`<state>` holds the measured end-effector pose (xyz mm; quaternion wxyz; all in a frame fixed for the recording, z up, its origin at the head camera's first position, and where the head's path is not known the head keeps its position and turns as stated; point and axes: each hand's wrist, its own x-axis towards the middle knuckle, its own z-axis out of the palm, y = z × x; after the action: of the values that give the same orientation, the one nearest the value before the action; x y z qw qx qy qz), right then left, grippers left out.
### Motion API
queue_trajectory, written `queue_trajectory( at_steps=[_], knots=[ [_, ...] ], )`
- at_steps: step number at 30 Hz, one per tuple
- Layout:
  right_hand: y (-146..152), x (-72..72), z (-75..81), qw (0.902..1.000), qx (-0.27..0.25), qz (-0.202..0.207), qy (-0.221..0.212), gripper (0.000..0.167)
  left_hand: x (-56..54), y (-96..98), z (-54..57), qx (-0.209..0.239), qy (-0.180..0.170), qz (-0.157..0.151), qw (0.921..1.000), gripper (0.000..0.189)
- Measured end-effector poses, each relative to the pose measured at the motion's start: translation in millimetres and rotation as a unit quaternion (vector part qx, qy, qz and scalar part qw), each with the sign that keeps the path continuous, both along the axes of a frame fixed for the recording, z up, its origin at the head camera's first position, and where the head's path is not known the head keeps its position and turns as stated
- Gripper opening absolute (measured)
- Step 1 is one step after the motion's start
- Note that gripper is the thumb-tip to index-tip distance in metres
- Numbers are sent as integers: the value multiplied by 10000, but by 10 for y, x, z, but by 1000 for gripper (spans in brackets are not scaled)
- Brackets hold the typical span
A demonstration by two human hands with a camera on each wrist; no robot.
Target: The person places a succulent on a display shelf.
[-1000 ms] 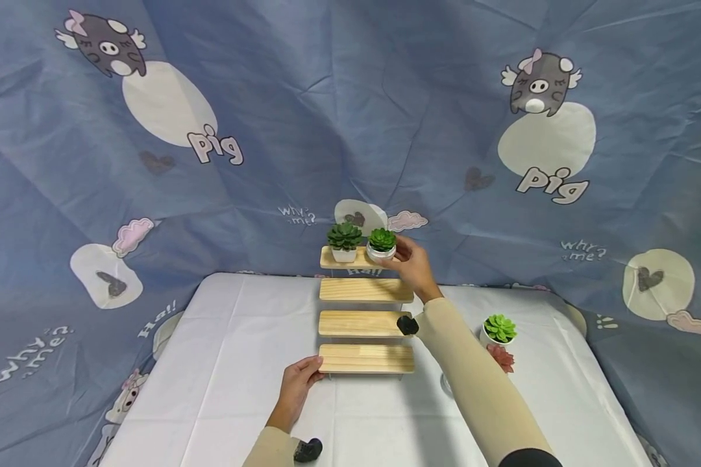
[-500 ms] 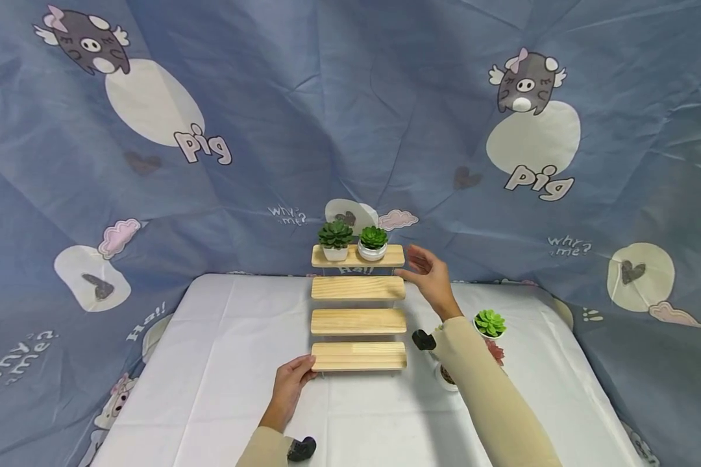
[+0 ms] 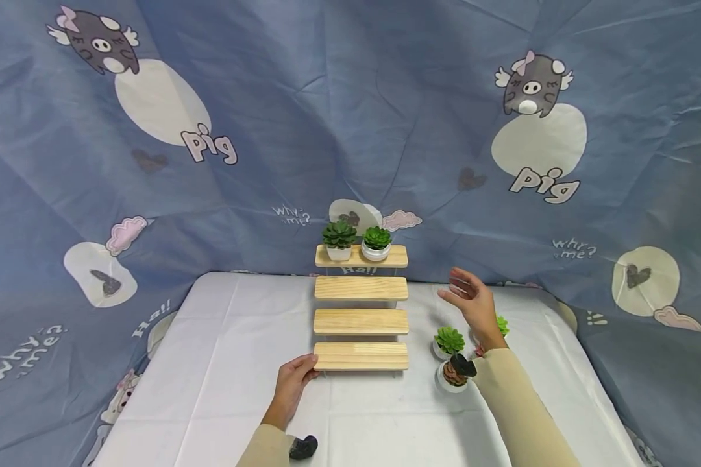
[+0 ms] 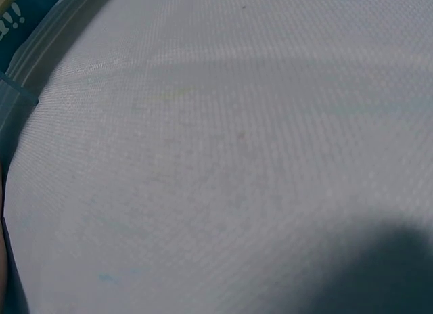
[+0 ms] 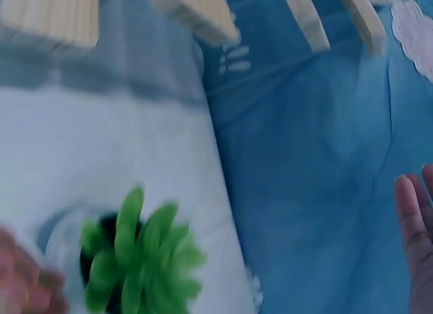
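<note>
A stepped wooden plant stand [image 3: 361,288] rises in tiers in the middle of the table. My left hand [image 3: 290,384] grips the left end of its lowest board, thumb on the edge. On the top board sit a dark green succulent [image 3: 339,235] in a square white pot and a brighter green succulent [image 3: 377,239] in a round white pot. My right hand [image 3: 472,303] is right of the stand, fingers spread and holding nothing. In the right wrist view, its fingers [image 5: 414,222] show at the right edge, with a light green succulent [image 5: 145,260] below.
Right of the stand, near my right forearm, are a lime green succulent [image 3: 449,339], a brown-red succulent [image 3: 454,373] in a white pot, and another light green one [image 3: 503,325], partly hidden. A white cloth [image 3: 257,324] covers the table; a blue printed curtain [image 3: 350,130] hangs behind.
My right hand has let go of the round-potted succulent on the top board and moved right and down, towards the other pots. My left hand has kept its hold.
</note>
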<state>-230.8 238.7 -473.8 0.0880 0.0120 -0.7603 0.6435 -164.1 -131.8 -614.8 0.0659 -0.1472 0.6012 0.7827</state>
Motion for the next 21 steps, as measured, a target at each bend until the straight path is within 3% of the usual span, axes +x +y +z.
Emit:
queue_trajectory(
  at_steps=[12,21],
  knots=[
    [502,423,-230,9993,-59,-372,-60,61,4,-1,-12,121,43,1,9999,26],
    [694,663,-510,9935,-377,-1071,-36,55,1,-8,-5,99,41,37,9999,26]
  ],
)
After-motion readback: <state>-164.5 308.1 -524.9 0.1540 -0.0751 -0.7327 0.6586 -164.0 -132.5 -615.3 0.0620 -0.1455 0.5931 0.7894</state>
